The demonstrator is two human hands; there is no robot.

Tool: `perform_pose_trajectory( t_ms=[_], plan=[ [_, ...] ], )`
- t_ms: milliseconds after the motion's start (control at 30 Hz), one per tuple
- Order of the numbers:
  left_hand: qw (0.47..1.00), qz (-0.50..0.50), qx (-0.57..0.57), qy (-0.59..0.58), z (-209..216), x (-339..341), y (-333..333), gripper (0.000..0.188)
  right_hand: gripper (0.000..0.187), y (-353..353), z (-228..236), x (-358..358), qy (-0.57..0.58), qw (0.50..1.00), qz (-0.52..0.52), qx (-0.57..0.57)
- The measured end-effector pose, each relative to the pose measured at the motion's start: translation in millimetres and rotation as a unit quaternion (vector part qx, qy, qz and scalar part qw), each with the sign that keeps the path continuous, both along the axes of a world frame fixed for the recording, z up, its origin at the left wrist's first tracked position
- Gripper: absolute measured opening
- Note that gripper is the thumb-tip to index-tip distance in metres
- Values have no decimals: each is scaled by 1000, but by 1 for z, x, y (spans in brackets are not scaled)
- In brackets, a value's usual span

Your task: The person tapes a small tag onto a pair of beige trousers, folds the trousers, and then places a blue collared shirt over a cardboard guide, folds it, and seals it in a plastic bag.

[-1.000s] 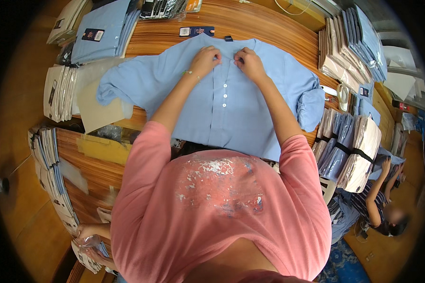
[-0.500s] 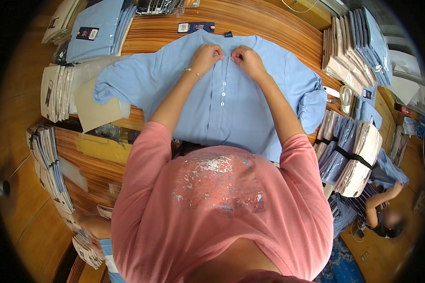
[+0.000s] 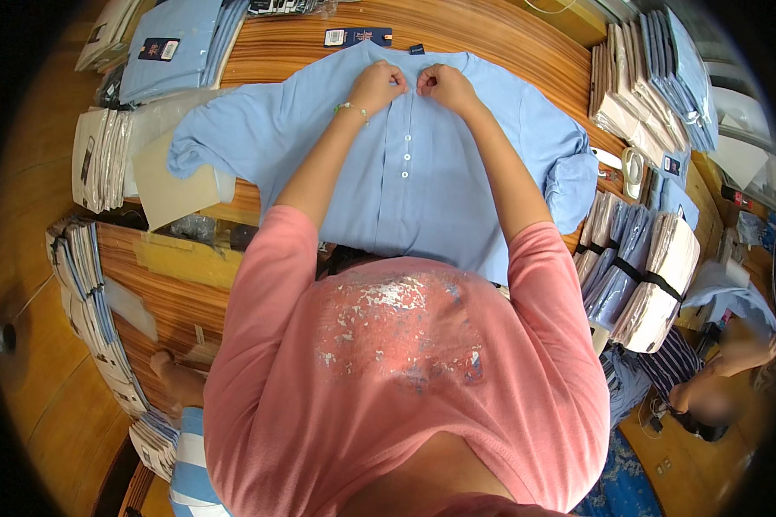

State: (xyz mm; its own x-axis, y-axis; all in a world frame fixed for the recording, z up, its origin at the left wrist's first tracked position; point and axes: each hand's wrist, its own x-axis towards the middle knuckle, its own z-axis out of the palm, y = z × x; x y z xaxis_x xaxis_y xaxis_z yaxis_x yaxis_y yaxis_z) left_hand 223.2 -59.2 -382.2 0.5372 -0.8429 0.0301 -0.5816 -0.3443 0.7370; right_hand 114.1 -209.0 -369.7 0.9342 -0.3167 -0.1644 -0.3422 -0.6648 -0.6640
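A light blue shirt (image 3: 457, 181) lies spread on the wooden table, its neckline at the far side and its sleeves out to both sides. Small white buttons (image 3: 406, 157) run down its front placket. My left hand (image 3: 378, 84) pinches the left edge of the placket just below the neck. Opposite it, my right hand (image 3: 446, 86) pinches the right edge, with a narrow gap between the two hands. A dark blue hang tag (image 3: 358, 37) lies on the table just beyond the collar.
Packed blue shirts (image 3: 168, 56) are piled at the far left, and white packs (image 3: 103, 159) stand below them. Strapped bundles (image 3: 638, 267) sit at the right, near a white cord (image 3: 632, 168). A co-worker (image 3: 694, 388) handles blue cloth at the lower right; another person's arm (image 3: 177, 379) shows at the lower left.
My hands keep their pinch near the neckline and are slightly farther apart. The whole view has shifted slightly. At the right, the co-worker's arms and blue cloth have moved.
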Motion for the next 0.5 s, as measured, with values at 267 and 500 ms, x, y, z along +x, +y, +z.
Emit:
perform_pose_trajectory(
  t_ms=[267,500],
  plan=[
    [999,2,32,21,1,4,-4,16,16,-5,-4,4,32,999,-2,29],
    [942,173,9,-286,23,59,100,40,26,-100,8,-104,-134,916,-216,-311]
  ],
)
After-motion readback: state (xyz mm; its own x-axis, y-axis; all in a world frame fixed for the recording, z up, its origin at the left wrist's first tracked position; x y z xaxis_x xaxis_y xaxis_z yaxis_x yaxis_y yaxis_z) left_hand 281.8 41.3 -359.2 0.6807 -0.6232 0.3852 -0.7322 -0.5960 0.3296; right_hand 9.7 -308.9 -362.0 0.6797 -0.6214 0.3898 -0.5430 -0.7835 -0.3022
